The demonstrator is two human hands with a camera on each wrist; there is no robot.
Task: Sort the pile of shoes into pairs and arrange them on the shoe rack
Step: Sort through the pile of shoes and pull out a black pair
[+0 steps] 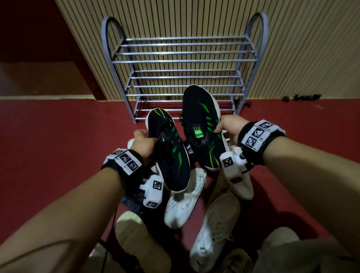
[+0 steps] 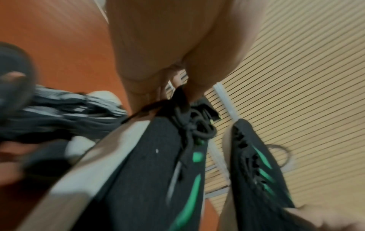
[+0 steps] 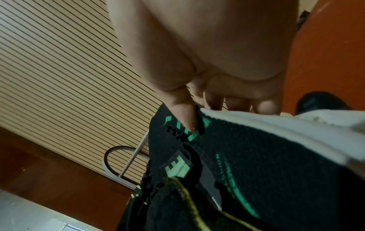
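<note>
I hold two matching black sneakers with green stripes and white soles above the pile. My left hand [image 1: 142, 141] grips the left black sneaker [image 1: 169, 154] at its laced side, toe pointing at the rack; the left wrist view shows this sneaker [image 2: 150, 179] hanging from my fingers. My right hand [image 1: 227, 127] pinches the right black sneaker [image 1: 202, 125] at its side edge, the thumb on the upper [image 3: 256, 156]. The grey metal shoe rack [image 1: 179, 52] stands bare against the slatted wall, just beyond both shoes.
Below my hands a pile lies on the red floor [image 1: 49, 140]: a white sneaker [image 1: 184, 199], a cream sneaker [image 1: 213, 232], an upturned pale sole [image 1: 140, 245] and a dark patterned shoe [image 2: 59, 112]. Small dark objects [image 1: 302, 98] lie by the wall at right.
</note>
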